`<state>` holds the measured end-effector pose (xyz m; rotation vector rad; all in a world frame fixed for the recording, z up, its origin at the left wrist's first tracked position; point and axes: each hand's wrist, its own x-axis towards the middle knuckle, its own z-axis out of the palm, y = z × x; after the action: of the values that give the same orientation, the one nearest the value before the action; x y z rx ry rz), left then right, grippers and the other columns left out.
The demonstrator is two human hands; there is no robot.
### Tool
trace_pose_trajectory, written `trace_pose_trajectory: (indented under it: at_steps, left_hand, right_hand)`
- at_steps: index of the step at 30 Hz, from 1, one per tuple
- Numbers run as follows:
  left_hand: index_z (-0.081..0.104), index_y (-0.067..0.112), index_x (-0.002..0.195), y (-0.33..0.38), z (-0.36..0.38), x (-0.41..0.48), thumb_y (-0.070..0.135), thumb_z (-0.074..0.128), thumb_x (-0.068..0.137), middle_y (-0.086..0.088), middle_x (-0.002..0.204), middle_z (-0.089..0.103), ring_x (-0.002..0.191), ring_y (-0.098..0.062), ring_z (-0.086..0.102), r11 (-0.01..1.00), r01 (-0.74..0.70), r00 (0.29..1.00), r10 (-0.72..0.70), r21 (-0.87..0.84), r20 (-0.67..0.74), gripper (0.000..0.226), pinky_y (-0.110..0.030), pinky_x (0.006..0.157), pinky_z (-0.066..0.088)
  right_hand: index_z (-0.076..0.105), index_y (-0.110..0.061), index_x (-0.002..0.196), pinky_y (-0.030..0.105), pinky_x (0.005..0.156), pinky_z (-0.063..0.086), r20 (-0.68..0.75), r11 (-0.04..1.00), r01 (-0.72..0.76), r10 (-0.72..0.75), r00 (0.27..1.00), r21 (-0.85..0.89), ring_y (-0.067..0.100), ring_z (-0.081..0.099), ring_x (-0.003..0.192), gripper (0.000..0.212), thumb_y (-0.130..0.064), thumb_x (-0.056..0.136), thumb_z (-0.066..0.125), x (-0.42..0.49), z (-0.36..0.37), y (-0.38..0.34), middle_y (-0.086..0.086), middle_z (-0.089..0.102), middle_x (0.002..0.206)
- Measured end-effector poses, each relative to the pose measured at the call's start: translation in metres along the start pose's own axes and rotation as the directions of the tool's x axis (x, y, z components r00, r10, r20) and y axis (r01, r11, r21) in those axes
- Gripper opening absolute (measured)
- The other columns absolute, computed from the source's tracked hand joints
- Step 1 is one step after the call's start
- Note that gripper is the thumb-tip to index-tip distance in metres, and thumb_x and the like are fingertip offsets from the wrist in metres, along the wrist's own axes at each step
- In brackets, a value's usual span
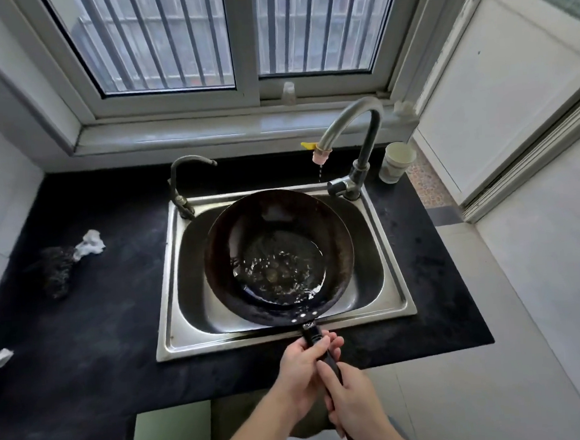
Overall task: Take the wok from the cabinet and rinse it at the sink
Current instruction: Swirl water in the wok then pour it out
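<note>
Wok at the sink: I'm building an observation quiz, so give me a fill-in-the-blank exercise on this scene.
1. The left hand and right hand both grip the wok by its ____.
2. The wok is over the steel ____.
3. Its bottom holds a shallow pool of ____.
Missing: handle; sink; water.

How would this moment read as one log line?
wok: in sink, water inside | left hand: grips handle | right hand: grips handle | tap: dripping
</note>
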<state>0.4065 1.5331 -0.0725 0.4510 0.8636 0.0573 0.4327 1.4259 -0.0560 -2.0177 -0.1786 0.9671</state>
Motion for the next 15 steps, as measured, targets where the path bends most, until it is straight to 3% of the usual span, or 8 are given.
trace_pose_trajectory:
  at_steps: [6,12,15]
  left_hand:
    - [0.056,-0.006,0.107,-0.006,0.000,-0.006,-0.007,0.054,0.092,-0.016,0.087,0.061,0.073,-0.021,0.061,0.999,-0.042,0.999,0.041,-0.007,-0.018,0.015,-0.028,0.066,0.057]
    - [0.054,-0.005,0.106,-0.027,0.033,-0.003,-0.009,0.052,0.092,-0.013,0.081,0.060,0.070,-0.020,0.060,0.997,-0.061,0.998,0.060,-0.045,-0.012,0.014,-0.029,0.067,0.056]
    - [0.055,-0.004,0.101,-0.032,0.054,0.007,-0.008,0.052,0.092,-0.013,0.080,0.059,0.068,-0.019,0.060,0.996,-0.068,0.998,0.068,-0.056,-0.004,0.010,-0.027,0.067,0.056]
  right_hand:
    - [0.058,-0.009,0.067,0.028,0.036,0.040,0.072,1.000,0.017,-0.015,0.997,-0.018,0.021,0.052,0.038,0.039,-0.035,0.095,0.057,-0.001,-0.009,0.003,0.004,0.058,0.047]
    - [0.060,-0.013,0.065,0.029,0.048,0.046,0.107,0.988,0.048,-0.032,0.994,-0.147,0.014,0.057,0.041,0.041,-0.043,0.093,0.055,0.005,-0.050,0.013,0.002,0.061,0.047]
    - [0.059,-0.015,0.063,0.020,0.048,0.044,0.086,0.968,0.105,-0.088,0.992,-0.226,0.006,0.056,0.041,0.040,-0.040,0.095,0.056,0.013,-0.072,0.009,-0.001,0.061,0.046]
